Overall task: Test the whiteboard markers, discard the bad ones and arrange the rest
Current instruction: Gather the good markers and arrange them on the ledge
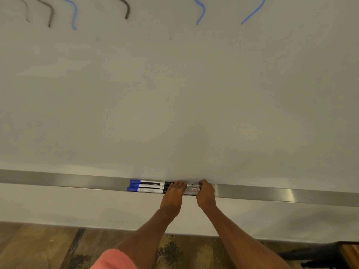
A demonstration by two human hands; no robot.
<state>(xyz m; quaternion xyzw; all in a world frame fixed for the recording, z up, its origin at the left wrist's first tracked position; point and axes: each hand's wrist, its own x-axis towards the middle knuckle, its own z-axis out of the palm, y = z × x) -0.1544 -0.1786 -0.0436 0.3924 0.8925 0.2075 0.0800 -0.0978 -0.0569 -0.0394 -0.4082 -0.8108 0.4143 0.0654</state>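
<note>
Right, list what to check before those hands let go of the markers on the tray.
1. The markers lie side by side on the tray: ok.
2. The blue caps sit on their left ends: ok.
3. Right ends lined up: cannot tell, the right hand curls over them.
4. The left hand rests on the row's middle: ok.
5. Black and blue test strokes show on the whiteboard: ok.
6. Any bad marker left in the row: cannot tell.

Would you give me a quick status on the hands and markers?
Left hand rests on the markers, lined up in the tray. Right hand grips their right end. Nothing in the way.
</note>
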